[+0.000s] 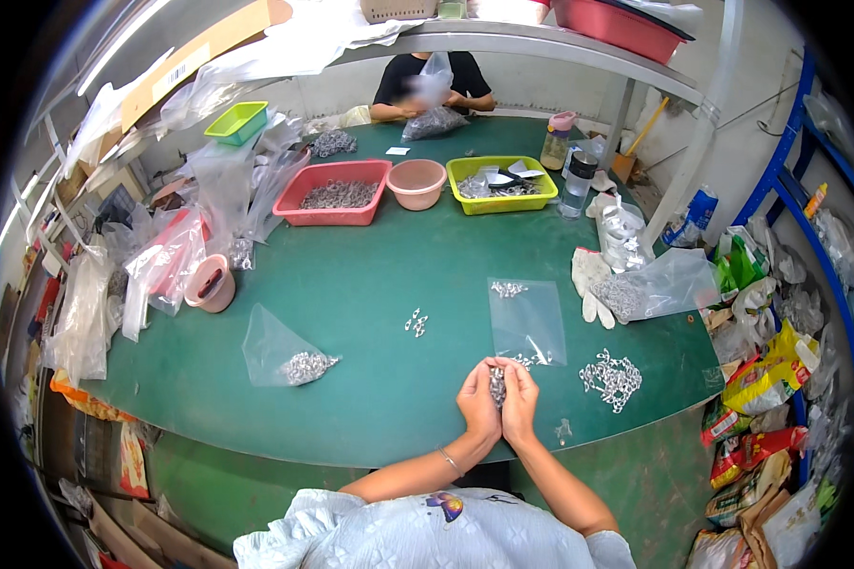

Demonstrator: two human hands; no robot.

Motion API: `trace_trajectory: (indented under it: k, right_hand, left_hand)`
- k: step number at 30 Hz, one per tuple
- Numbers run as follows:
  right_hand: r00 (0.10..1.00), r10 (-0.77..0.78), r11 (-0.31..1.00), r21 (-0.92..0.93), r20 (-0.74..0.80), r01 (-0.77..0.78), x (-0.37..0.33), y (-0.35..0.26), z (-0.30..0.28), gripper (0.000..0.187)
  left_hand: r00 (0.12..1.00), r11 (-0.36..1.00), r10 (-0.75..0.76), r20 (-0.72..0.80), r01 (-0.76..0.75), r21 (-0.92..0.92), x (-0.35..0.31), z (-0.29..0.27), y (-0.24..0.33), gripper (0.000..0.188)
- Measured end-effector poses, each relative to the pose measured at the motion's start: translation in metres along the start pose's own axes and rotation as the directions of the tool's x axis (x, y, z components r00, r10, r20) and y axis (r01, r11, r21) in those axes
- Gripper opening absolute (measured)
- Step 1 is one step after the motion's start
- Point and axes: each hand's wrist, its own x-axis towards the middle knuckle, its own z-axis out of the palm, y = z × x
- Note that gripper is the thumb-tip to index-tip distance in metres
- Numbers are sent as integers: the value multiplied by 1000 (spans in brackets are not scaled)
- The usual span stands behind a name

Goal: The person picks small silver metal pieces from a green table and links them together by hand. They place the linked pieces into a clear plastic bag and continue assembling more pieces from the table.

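Observation:
My left hand (478, 400) and my right hand (519, 402) are cupped together at the table's near edge, fingers curled around a heap of small silver metal pieces (497, 385). Their exact kind is too small to tell. Just beyond my fingertips lies a flat clear plastic bag (531, 327), with a few pieces at its near end and a small group (509, 289) at its far end. To the right, a loose pile of similar pieces (612, 380) rests on the green table (380, 398). Several more pieces (417, 322) lie left of the bag.
A clear bag of metal pieces (299, 364) lies left. Farther back stand a red tray (332, 216), a pink bowl (417, 186), a yellow-green tray (505, 203) and a bottle (576, 190). White gloves (590, 284) lie right. Across the table, a person (455, 71) handles a plastic bag.

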Motion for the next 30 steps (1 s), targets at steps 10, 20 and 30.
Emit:
trace_trajectory:
  k: [10, 20, 30]
  right_hand:
    - [956, -287, 936, -194, 60, 293, -1, -8, 33, 19]
    - [808, -534, 701, -405, 247, 587, 9, -39, 22, 17]
    - [818, -476, -32, -936, 323, 351, 51, -24, -95, 20]
  left_hand:
    - [721, 445, -436, 538, 692, -568, 15, -14, 37, 23]
    - [696, 662, -706, 129, 714, -229, -7, 2, 51, 18]
    - [457, 452, -843, 284, 888, -88, 29, 13, 10, 23]
